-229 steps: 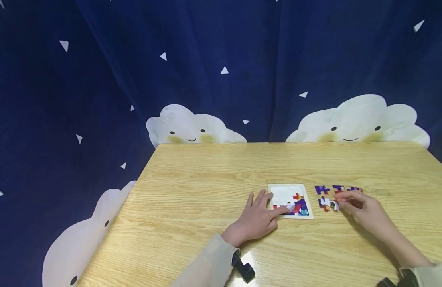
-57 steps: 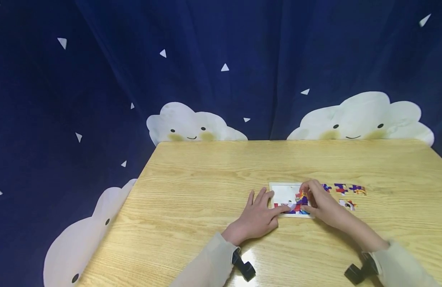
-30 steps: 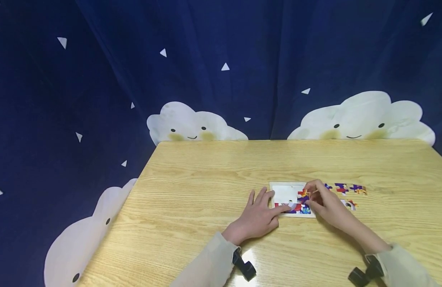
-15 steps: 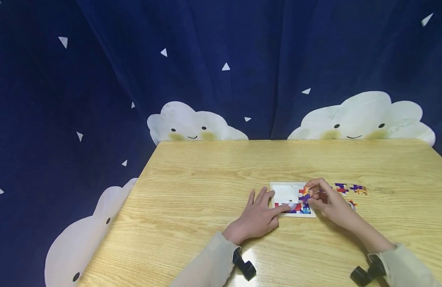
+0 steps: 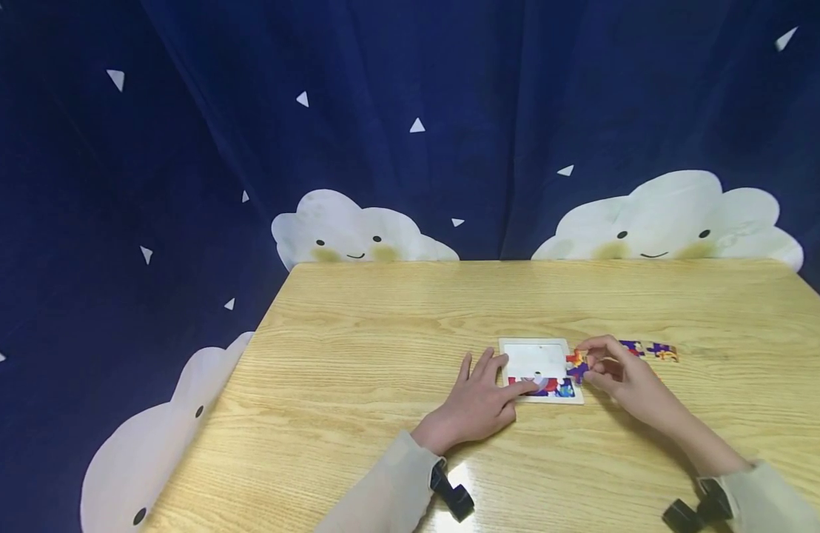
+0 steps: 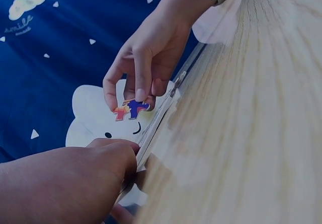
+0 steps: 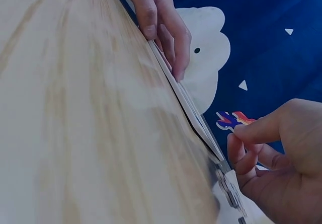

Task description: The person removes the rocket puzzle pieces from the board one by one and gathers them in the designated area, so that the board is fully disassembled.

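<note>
Fingers (image 5: 599, 343) of the right hand (image 5: 639, 392) pinch a puzzle piece (image 5: 576, 367).
It hovers by the right rim of the puzzle frame (image 5: 533, 341); the left hand (image 5: 473, 411) rests there, fingers spread.

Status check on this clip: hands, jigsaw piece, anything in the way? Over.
Left hand on puzzle tray, fingers extended. Right hand pinching purple-and-orange jigsaw piece, raised above table. One left finger overlies assembled bottom row; nothing covers bare upper area.
</note>
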Action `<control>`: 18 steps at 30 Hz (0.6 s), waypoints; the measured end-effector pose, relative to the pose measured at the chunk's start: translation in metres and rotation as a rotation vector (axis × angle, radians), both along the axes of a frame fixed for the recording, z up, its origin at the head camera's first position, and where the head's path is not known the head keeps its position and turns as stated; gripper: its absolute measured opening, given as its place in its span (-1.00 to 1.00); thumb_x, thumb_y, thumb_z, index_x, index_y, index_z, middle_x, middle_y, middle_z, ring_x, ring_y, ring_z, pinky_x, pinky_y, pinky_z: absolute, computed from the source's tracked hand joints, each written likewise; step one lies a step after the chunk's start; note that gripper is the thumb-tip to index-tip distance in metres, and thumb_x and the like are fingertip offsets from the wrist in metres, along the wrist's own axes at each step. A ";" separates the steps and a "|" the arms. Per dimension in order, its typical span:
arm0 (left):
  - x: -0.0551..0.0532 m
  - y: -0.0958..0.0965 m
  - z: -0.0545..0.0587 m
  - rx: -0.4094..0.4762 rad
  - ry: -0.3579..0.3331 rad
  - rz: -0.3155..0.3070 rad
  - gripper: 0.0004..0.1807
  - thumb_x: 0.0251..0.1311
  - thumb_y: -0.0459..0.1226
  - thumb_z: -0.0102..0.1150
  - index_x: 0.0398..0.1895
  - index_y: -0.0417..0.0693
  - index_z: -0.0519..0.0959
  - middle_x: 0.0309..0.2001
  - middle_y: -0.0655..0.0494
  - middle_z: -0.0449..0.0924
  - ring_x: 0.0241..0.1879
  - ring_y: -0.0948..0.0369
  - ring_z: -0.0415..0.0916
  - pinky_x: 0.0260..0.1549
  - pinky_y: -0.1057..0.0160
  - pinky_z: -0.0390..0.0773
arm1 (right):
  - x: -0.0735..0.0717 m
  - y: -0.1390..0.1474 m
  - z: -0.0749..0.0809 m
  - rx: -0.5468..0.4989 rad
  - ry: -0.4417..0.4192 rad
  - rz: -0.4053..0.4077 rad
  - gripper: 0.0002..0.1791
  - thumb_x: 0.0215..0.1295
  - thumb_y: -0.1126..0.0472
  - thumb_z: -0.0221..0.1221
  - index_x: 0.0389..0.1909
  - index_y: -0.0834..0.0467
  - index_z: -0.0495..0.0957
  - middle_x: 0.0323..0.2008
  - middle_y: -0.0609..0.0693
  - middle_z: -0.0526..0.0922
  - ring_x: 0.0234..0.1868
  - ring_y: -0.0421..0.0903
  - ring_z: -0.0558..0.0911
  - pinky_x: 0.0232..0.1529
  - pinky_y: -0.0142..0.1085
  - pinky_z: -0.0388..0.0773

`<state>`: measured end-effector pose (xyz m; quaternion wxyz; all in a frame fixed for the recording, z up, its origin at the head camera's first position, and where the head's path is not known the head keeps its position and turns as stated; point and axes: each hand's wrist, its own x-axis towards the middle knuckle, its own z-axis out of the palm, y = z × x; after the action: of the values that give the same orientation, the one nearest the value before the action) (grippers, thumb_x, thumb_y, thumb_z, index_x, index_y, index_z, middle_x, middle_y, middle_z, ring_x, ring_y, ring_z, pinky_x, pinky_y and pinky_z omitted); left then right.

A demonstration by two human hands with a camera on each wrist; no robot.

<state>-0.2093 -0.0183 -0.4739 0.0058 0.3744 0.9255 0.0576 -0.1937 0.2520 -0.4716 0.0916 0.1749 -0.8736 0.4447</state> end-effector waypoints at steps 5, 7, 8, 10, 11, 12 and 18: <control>0.000 0.000 0.000 0.006 -0.002 -0.003 -0.47 0.42 -0.12 -0.28 0.38 0.66 0.25 0.50 0.00 0.10 0.56 -0.10 -0.07 0.44 -0.26 0.06 | 0.004 0.008 0.000 -0.005 0.002 -0.017 -0.52 0.15 0.54 0.22 0.11 0.23 0.44 -0.25 -0.01 0.50 -0.30 -0.35 0.51 -0.23 -0.63 0.51; 0.000 0.000 0.000 0.008 -0.005 -0.002 -0.47 0.43 -0.12 -0.28 0.38 0.66 0.24 0.50 0.00 0.10 0.55 -0.10 -0.07 0.44 -0.26 0.06 | 0.006 0.012 0.000 -0.012 0.001 -0.024 -0.51 0.14 0.55 0.22 0.12 0.25 0.44 -0.25 -0.03 0.50 -0.30 -0.34 0.51 -0.25 -0.61 0.52; 0.000 0.000 0.000 0.009 -0.008 -0.001 -0.47 0.43 -0.11 -0.29 0.38 0.66 0.24 0.50 0.00 0.09 0.56 -0.10 -0.08 0.44 -0.26 0.06 | 0.007 0.014 -0.001 -0.016 -0.001 -0.028 -0.51 0.15 0.55 0.21 0.12 0.26 0.44 -0.26 -0.05 0.49 -0.30 -0.34 0.51 -0.26 -0.61 0.52; 0.000 0.000 0.000 0.010 -0.012 0.000 -0.47 0.43 -0.11 -0.29 0.38 0.66 0.24 0.50 0.00 0.09 0.55 -0.11 -0.08 0.44 -0.26 0.05 | 0.009 0.018 -0.001 -0.023 -0.006 -0.037 -0.52 0.15 0.56 0.20 0.12 0.27 0.44 -0.26 -0.09 0.48 -0.29 -0.36 0.51 -0.27 -0.61 0.52; 0.000 0.000 0.000 0.010 -0.012 0.000 -0.47 0.43 -0.11 -0.29 0.38 0.66 0.24 0.50 -0.01 0.09 0.55 -0.11 -0.07 0.44 -0.26 0.05 | 0.010 0.020 -0.001 -0.024 -0.004 -0.040 -0.52 0.16 0.57 0.19 0.12 0.29 0.43 -0.25 -0.11 0.49 -0.29 -0.37 0.51 -0.27 -0.62 0.52; 0.001 0.000 0.000 0.010 -0.013 0.001 -0.47 0.43 -0.11 -0.29 0.39 0.66 0.24 0.50 -0.01 0.09 0.55 -0.11 -0.07 0.44 -0.27 0.05 | 0.011 0.023 -0.002 -0.021 0.002 -0.049 -0.52 0.14 0.57 0.20 0.11 0.29 0.44 -0.24 -0.13 0.49 -0.28 -0.39 0.51 -0.25 -0.64 0.51; 0.001 0.000 0.001 0.006 -0.014 0.001 -0.47 0.44 -0.11 -0.30 0.39 0.66 0.23 0.50 -0.01 0.10 0.56 -0.10 -0.08 0.44 -0.26 0.05 | 0.017 0.035 -0.002 0.004 0.016 -0.099 -0.54 0.15 0.56 0.20 0.10 0.30 0.45 -0.27 -0.17 0.47 -0.29 -0.42 0.50 -0.24 -0.68 0.48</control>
<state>-0.2085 -0.0184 -0.4727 0.0110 0.3735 0.9254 0.0631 -0.1772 0.2866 -0.4733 0.1201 0.1350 -0.8814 0.4365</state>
